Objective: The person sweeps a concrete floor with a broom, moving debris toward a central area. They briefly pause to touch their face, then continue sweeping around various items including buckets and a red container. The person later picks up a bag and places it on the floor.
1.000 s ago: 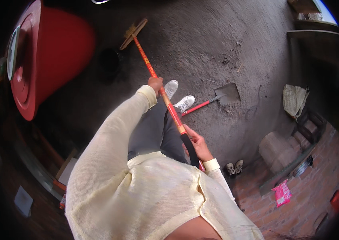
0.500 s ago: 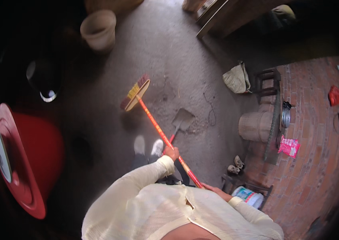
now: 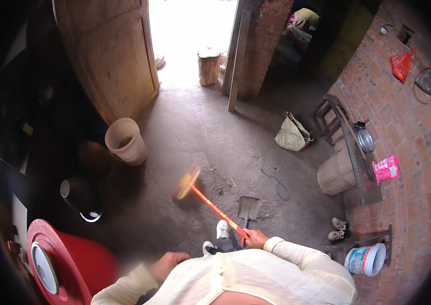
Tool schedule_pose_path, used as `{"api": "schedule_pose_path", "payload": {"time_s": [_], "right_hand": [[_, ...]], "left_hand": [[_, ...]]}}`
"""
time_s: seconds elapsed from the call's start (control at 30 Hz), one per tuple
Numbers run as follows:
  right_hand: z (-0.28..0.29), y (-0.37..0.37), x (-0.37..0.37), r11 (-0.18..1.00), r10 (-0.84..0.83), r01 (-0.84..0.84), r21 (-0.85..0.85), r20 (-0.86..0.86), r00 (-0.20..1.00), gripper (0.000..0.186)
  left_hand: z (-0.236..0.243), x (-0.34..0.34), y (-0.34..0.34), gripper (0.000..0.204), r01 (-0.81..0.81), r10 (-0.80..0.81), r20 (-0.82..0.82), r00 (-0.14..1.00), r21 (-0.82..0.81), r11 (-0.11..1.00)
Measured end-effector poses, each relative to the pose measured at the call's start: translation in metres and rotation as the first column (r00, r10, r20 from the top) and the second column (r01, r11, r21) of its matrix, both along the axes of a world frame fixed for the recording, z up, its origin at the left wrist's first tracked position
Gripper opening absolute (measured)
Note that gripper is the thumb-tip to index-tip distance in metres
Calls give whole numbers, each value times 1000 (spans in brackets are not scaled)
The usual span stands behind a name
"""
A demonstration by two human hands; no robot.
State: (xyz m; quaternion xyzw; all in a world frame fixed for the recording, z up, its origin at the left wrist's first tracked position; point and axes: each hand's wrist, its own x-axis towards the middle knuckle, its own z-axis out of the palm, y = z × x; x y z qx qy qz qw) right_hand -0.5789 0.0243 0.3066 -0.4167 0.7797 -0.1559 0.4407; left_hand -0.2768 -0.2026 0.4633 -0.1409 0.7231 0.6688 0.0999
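Note:
A long-handled broom [image 3: 215, 208] with a red and orange handle slants up and left from my right hand [image 3: 256, 239], which is closed round the handle. The broom head [image 3: 187, 184], with its yellowish bristles, is smeared by motion over the floor. My left hand [image 3: 169, 264] is off the broom, bent close to the front of my pale shirt; its fingertips are hidden and I cannot make out whether it is closed. A shovel [image 3: 248, 206] with a grey blade lies just beyond my right hand, next to loose dirt [image 3: 258, 219]. My white shoes [image 3: 222, 229] stand close by.
A pale bucket [image 3: 130, 155] stands by an open wooden door [image 3: 116, 61]. To the left is a big red lidded bin [image 3: 65, 254]. A woven sack [image 3: 290, 136], a wooden bench [image 3: 353, 157], a pair of shoes [image 3: 337, 230] and a white bucket [image 3: 373, 259] line the right side.
My left hand has let go of the broom handle and drawn back to the left. My right hand now grips the handle farther forward. The view has tilted up to the doorway.

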Motion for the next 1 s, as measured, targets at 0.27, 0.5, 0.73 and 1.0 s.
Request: {"api": "schedule_pose_path", "payload": {"time_s": [0.27, 0.5, 0.73, 1.0], "right_hand": [[-67, -17, -59, 998, -64, 69, -4, 315, 947, 45], [-50, -93, -107, 990, 107, -87, -108, 189, 976, 49], [18, -140, -164, 983, 107, -98, -154, 48, 993, 58], [62, -230, -169, 981, -40, 75, -176, 195, 980, 58]], "left_hand": [[91, -36, -24, 36, -241, 233, 123, 965, 54, 969], [12, -43, -54, 37, -366, 346, 143, 927, 159, 917], [16, -99, -96, 35, -304, 321, -4, 947, 314, 900], [9, -161, -176, 20, -364, 337, -139, 931, -411, 836]]}}
